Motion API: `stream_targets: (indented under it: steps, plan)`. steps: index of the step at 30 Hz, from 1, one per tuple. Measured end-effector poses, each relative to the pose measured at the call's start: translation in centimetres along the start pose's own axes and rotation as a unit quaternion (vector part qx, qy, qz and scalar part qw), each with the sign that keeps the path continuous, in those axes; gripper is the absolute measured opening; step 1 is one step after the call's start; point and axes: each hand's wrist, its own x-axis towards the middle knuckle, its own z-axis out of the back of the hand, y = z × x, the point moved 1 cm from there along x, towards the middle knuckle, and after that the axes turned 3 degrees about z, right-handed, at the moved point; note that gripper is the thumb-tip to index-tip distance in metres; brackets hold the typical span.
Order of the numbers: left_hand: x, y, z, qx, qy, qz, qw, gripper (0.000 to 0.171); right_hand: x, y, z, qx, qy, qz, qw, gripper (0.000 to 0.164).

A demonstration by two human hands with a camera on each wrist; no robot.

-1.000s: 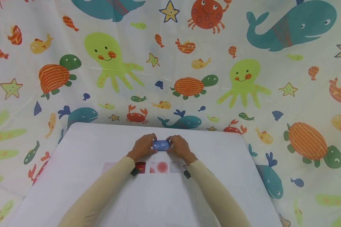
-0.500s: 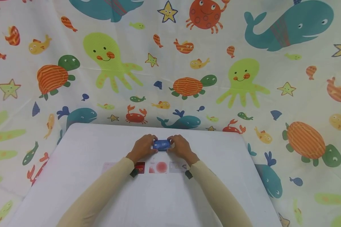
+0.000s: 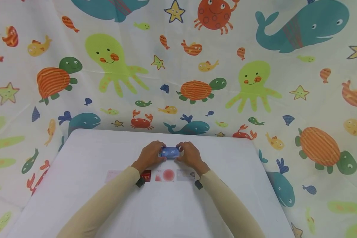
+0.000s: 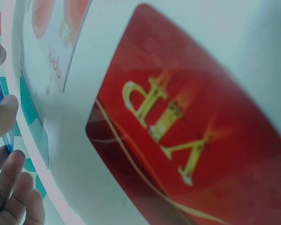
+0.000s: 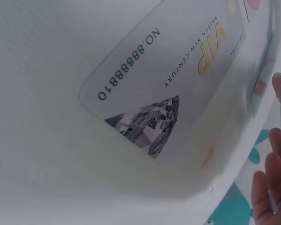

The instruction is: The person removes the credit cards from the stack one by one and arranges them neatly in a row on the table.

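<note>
Blue rectangular card with white lettering (image 3: 170,152) is held between a person's two hands near the table's far edge; whether it touches the tabletop cannot be told. Behind everything hangs a white cloth backdrop printed with colourful sea animals (image 3: 178,66), and before it lies a broad white table (image 3: 166,211). Over this reach a cream left sleeve (image 3: 101,201) and a cream right sleeve (image 3: 232,205). The left hand (image 3: 150,154) pinches the blue card's left end between thumb and fingers; the right hand (image 3: 190,155) pinches the opposite end likewise. Nearer the person, four cards lie in a row: a pale pink card (image 3: 113,175), partly hidden by the left sleeve, a glossy red card with gold VIP letters (image 4: 178,122), a white card with a red disc (image 3: 168,175) and a pale grey card with a diamond picture (image 5: 178,75). Small black wrist devices (image 3: 140,182) show by both cuffs.
</note>
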Motion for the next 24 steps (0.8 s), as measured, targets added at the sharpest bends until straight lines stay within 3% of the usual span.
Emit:
stream_targets:
  steps: [9, 16, 24]
  plan:
    - [0.0, -0.4, -0.2, -0.009, -0.024, -0.006, 0.9996, 0.064, -0.5, 0.1, 0.2, 0.008, -0.006, 0.013, 1.000, 0.061]
    - [-0.1, -0.7, -0.4, -0.008, -0.024, -0.004, 0.9997, 0.063, -0.6, -0.1, 0.4, 0.004, -0.011, 0.014, 1.000, 0.058]
    - [-0.4, -1.3, -0.8, -0.001, -0.035, -0.029, 0.9990, 0.060, -1.3, -1.4, -0.1, -0.004, -0.009, 0.018, 1.000, 0.057]
